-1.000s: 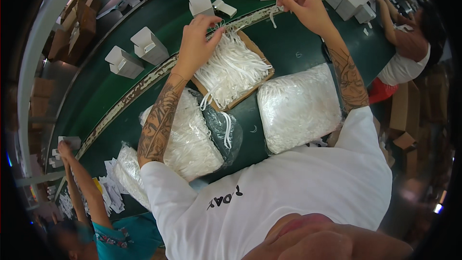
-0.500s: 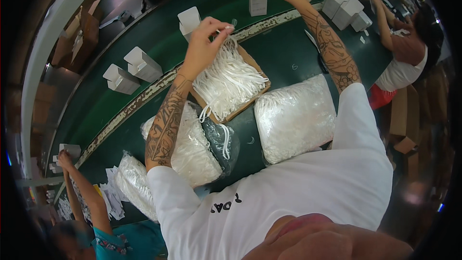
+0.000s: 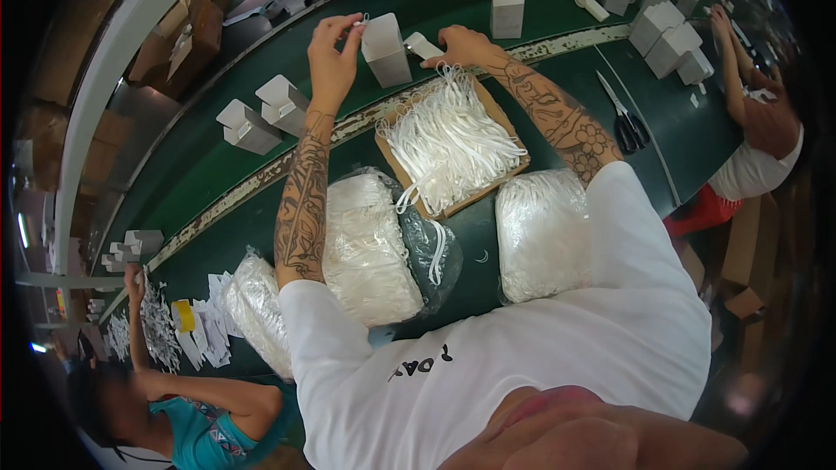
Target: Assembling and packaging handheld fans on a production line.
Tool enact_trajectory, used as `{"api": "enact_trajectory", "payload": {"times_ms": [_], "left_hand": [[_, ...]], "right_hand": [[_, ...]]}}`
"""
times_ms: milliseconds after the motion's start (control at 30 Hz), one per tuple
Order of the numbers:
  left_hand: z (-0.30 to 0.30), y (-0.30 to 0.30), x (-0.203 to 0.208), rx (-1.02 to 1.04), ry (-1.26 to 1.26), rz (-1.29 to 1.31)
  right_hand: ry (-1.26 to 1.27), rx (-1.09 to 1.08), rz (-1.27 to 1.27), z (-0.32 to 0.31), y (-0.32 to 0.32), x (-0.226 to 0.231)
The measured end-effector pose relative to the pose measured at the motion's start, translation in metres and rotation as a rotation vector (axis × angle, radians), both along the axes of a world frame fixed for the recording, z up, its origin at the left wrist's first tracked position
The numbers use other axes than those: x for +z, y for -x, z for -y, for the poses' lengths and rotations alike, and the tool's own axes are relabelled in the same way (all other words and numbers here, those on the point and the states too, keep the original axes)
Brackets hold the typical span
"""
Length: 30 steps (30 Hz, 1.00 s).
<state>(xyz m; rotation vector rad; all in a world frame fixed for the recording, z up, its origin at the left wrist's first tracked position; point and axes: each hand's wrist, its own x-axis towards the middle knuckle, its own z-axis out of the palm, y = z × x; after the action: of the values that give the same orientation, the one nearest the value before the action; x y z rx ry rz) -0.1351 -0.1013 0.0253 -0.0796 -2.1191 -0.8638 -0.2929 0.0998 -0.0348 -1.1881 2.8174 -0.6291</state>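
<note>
My left hand (image 3: 333, 59) is closed, pinching a thin white strap (image 3: 363, 22) at its fingertips, of which only a small end shows. Right beside those fingers stands an open white box (image 3: 385, 52) with its flap up. My right hand (image 3: 468, 45) has its fingers around one end of a small white elongated piece (image 3: 421, 44), just right of that box. Below both hands, a shallow cardboard tray (image 3: 525, 163) is heaped with white looped straps (image 3: 453, 139).
Clear plastic bags of white straps (image 3: 370, 248) (image 3: 544, 235) lie nearer me. Black-handled scissors (image 3: 629, 122) rest at right. More white boxes (image 3: 248, 126) (image 3: 508, 7) line the green belt past a worn rail (image 3: 566, 42). A person works on each side; another white piece (image 3: 592, 6) lies far right.
My right hand has come down and left from the far box to the small white piece. My left hand has moved left, up to the open box. The view has shifted.
</note>
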Motion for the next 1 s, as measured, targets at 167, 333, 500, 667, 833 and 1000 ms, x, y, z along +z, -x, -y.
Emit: {"api": "enact_trajectory", "payload": {"times_ms": [167,333,500,667,833,1000], "left_hand": [[0.003,-0.014,-0.023,-0.03,-0.066,0.131],[0.01,-0.015,-0.05,-0.076,-0.195,0.228],[0.022,-0.022,-0.075,-0.056,-0.26,0.199],[0.019,-0.017,-0.074,-0.096,-0.339,0.307],[0.018,-0.021,-0.082,-0.161,-0.375,0.225],[0.03,-0.029,-0.086,-0.13,-0.437,0.271]], "right_hand": [[-0.134,0.014,0.152,0.011,0.001,0.004],[0.195,0.071,-0.006,0.005,0.006,0.01],[0.339,0.011,-0.231,0.014,-0.026,0.073],[0.702,0.326,-0.284,0.042,-0.065,0.106],[0.418,0.295,-0.47,0.074,-0.081,0.067],[0.536,0.273,-0.42,0.057,-0.088,0.06]]}}
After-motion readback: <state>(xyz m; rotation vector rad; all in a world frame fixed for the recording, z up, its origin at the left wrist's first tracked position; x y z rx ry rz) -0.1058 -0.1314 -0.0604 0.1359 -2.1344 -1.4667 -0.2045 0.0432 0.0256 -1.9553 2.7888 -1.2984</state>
